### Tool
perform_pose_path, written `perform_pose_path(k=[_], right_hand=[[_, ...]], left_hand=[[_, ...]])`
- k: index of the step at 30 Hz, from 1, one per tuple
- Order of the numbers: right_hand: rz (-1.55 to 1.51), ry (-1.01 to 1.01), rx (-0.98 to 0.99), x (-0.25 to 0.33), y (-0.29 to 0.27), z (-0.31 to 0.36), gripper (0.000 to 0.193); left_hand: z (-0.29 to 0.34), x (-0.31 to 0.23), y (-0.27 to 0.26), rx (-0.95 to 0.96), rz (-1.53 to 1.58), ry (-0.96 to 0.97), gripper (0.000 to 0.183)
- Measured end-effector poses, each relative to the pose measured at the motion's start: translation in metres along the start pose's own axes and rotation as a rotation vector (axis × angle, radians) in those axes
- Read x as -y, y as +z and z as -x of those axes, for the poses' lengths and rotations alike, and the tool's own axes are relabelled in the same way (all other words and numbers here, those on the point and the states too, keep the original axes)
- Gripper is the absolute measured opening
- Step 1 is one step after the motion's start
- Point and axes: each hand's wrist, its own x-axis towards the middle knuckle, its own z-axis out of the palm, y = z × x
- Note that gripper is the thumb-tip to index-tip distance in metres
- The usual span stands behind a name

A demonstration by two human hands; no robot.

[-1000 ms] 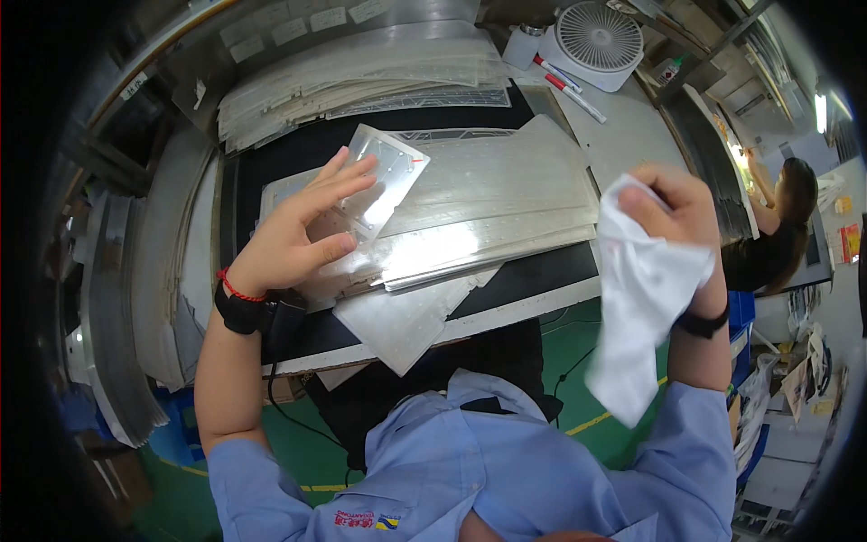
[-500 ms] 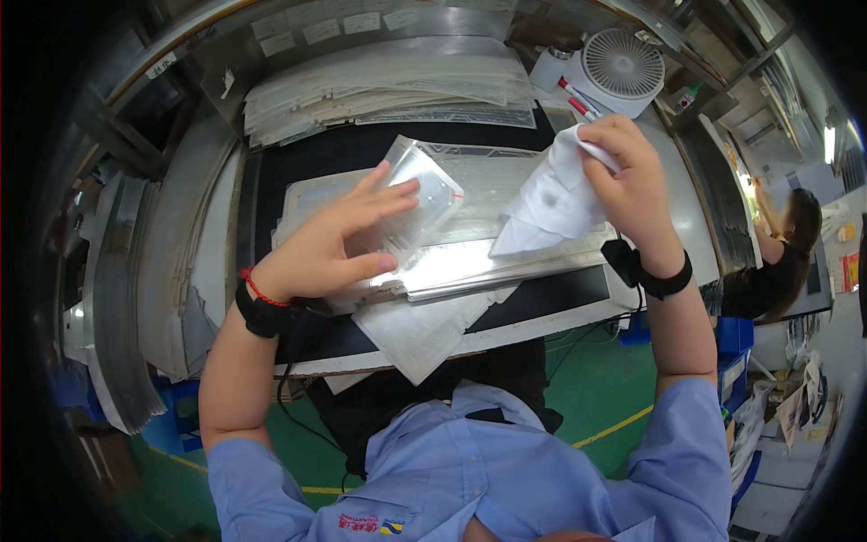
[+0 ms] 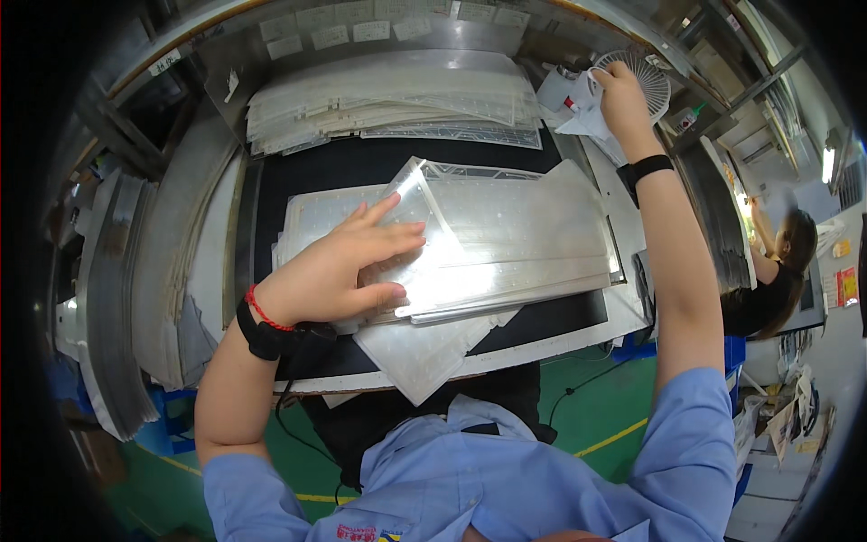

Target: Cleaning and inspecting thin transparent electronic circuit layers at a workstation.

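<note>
My left hand (image 3: 339, 266) lies with its fingers spread on thin, shiny, translucent sheets (image 3: 533, 230), stacked on the black mat (image 3: 551, 316). Beneath its fingertips one sheet is set at an angle to the rest, with a bright glare across it. At the far right my right hand (image 3: 623, 98) is raised beside the fan, its fingers pinched on a white cloth (image 3: 591, 122) that hangs below them. Another sheet (image 3: 420, 352) sticks out askew over the front edge of the bench.
Behind the mat lies a second pile of sheets (image 3: 388, 95). A white fan (image 3: 657, 77) and a bottle (image 3: 553, 88) stand at the back right. Tall sheet stacks (image 3: 167, 262) line the left side. Farther right, a person in black (image 3: 768, 280) works at another bench.
My right hand has moved up and away with the cloth, from over the stack to beside the fan. My left hand stays spread on the sheets.
</note>
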Motion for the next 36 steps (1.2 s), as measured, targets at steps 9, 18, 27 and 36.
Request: perform_pose_path(k=[9, 18, 27, 36], right_hand=[[0.071, 0.071, 0.105, 0.004, 0.049, -0.019, 0.040], [-0.307, -0.094, -0.023, 0.065, -0.003, -0.009, 0.042], [-0.732, -0.468, 0.499, 0.225, -0.107, 0.085, 0.030], [-0.620, -0.445, 0.531, 0.233, -0.112, 0.093, 0.032]], left_hand=[[0.002, 0.001, -0.001, 0.000, -0.036, -0.015, 0.061], [-0.002, -0.001, 0.001, 0.022, -0.107, -0.017, 0.048], [0.001, 0.004, 0.004, 0.052, -0.096, -0.011, 0.043], [0.003, 0.003, 0.004, 0.039, -0.115, -0.027, 0.044]])
